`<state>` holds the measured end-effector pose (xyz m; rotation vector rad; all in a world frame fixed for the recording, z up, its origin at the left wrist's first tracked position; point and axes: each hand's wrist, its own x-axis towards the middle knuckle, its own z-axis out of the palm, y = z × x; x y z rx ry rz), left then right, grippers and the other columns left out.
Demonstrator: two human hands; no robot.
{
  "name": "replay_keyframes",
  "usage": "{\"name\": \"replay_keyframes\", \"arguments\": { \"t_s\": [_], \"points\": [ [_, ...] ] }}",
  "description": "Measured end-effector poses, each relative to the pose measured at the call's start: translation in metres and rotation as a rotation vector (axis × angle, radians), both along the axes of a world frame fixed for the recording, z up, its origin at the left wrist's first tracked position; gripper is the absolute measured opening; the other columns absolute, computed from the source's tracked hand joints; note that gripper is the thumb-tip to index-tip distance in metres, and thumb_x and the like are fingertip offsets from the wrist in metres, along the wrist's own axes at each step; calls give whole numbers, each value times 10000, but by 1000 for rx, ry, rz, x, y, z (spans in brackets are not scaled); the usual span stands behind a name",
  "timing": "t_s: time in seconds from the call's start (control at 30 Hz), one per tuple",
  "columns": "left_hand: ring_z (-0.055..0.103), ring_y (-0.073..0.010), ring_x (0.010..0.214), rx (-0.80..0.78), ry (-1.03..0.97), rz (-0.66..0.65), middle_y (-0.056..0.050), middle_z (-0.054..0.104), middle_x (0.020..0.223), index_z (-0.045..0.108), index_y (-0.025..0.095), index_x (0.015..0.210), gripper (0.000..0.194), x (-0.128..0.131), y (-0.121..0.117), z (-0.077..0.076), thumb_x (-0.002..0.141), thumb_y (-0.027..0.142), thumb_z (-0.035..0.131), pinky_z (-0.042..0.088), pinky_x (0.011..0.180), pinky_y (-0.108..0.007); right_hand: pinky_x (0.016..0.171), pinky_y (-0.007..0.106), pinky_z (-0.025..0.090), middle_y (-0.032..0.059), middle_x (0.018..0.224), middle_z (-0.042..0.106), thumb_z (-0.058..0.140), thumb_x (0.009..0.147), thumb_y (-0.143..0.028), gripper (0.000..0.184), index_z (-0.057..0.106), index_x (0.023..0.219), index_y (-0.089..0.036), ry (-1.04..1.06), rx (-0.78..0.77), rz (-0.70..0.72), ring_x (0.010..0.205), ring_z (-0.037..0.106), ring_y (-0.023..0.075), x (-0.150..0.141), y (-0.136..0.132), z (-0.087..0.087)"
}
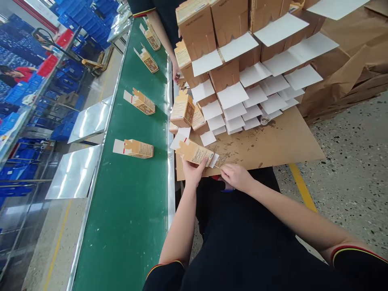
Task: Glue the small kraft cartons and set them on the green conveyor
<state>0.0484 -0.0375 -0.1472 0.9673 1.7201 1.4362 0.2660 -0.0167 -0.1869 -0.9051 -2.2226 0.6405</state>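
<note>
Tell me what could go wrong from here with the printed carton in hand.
The right hand is at the end flap of the printed carton; too hard a push might crease it. If the grip of the left hand loosens, the carton could fall near the edge of the cardboard sheet and perhaps drop to the floor. The carton stack has white flaps jutting out close by; a knock might shift it.

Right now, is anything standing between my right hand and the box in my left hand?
Nothing visible blocks it: between your right hand and the box are only its white end flap and a thin, pale strip I can't identify.
</note>
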Motion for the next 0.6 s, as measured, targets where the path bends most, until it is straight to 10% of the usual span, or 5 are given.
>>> {"name": "replay_keyframes", "arguments": {
  "t_s": [0.6],
  "points": [
    [774, -374, 1323, -56, 437, 63, -157, 769, 1367, 580, 243, 1391, 838, 20, -10, -3, 698, 324, 1043, 652, 1120, -510, 557, 261, 474, -25, 654, 608, 632, 1027, -112, 257, 730, 825, -238, 312, -67, -182, 544, 539, 122, 59, -27, 40]
  ]
}}
